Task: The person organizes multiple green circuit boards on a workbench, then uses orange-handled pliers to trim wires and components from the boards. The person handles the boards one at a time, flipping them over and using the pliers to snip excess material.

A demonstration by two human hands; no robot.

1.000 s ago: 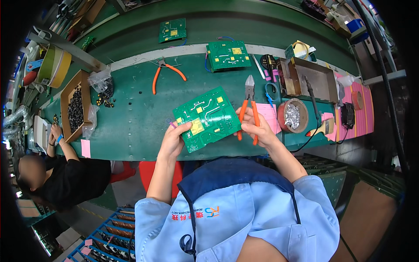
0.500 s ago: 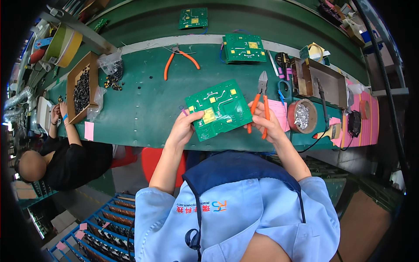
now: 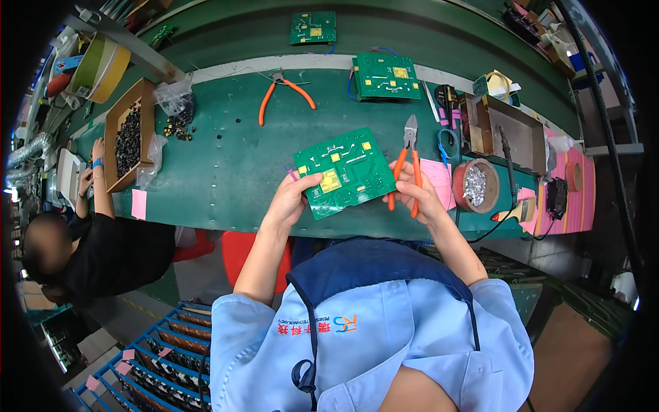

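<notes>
Apron (image 3: 374, 257), dark blue, worn over a light-blue shirt (image 3: 261, 350) at the near edge of a green-topped bench (image 3: 233, 178). Left hand (image 3: 283, 202): pinching the left edge of a printed circuit board, thumb on the upper face by a yellow patch (the fingers beneath are hidden). Printed circuit board (image 3: 350, 180): green, with yellow patches and pale solder lines, held tilted above the bench between the two hands. Right hand (image 3: 424, 196): curled around the orange handles of diagonal cutters (image 3: 410, 143), tip pointing away from the wearer; its fingers meet the board's right edge (whether they also grip it, cannot tell). Right of this hand: a pink sheet (image 3: 437, 177), then a round tub (image 3: 459, 180) of silvery scraps, a brush (image 3: 509, 211) beyond it to the right. Far left: a cardboard box (image 3: 147, 120) of small black parts, beside a clear plastic bag (image 3: 171, 99). Farther back: a second orange-handled tool (image 3: 266, 100), handles spread, lying on the bench; a stack of green boards (image 3: 386, 77); and, farthest, a single green board (image 3: 313, 29).
</notes>
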